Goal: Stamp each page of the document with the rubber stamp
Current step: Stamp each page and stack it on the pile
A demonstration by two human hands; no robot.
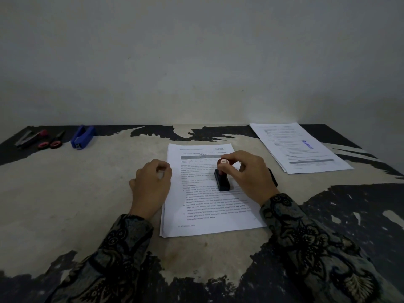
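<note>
The stamp [222,177] stands upright on the top page of the stack [209,224], its black base pressed to the paper near the middle of the sheet. The right hand [251,173] grips the stamp's round reddish knob between thumb and curled fingers [235,157], with the base just below and left of those fingertips. The left hand [150,184] rests on the table [87,193] at the stack's left edge, its fingers loosely curled and touching the page margin, holding nothing. Far right of the right hand's fingers lies a second pile [299,147], its top sheet bearing a blue stamp mark. Well left of the left hand sit a blue stapler [83,137], scissors [51,142] and a staple remover [30,137].
</note>
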